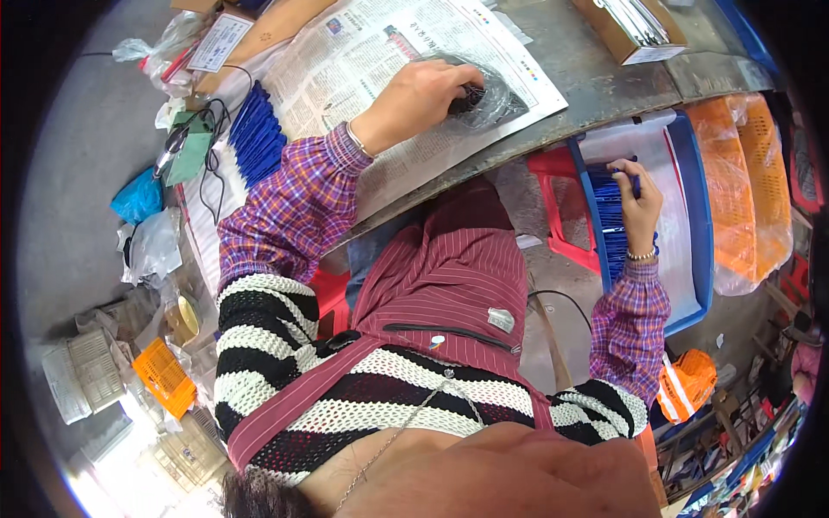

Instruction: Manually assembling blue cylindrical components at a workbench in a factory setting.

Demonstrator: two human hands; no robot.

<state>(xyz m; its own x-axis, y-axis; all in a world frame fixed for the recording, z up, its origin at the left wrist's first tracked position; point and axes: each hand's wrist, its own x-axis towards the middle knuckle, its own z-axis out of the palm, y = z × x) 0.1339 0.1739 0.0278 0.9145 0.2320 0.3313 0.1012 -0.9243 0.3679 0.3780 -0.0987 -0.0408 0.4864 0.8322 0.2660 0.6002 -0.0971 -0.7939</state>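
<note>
My left hand (423, 93) is closed around a small black thing (466, 102) at a crumpled clear plastic bag (501, 102); the kind of black thing is hidden by the fingers. The bag lies on newspaper (363, 65) spread over the worktable. To the right and lower, my right hand (639, 207) reaches into a blue bin (702, 216). Its fingers are pinched on a slim dark-blue piece, partly covered by the hand. Beneath and beside that hand, several slim blue pieces (610, 211) lie in a row along the bin's left side.
More slim blue pieces (257, 134) are fanned out left of the newspaper, beside black cables (216, 142). A cardboard box (635, 34) of metal strips stands on the far right of the table. Under the bin is a red stool (561, 207); orange crates (734, 181) stand right of it.
</note>
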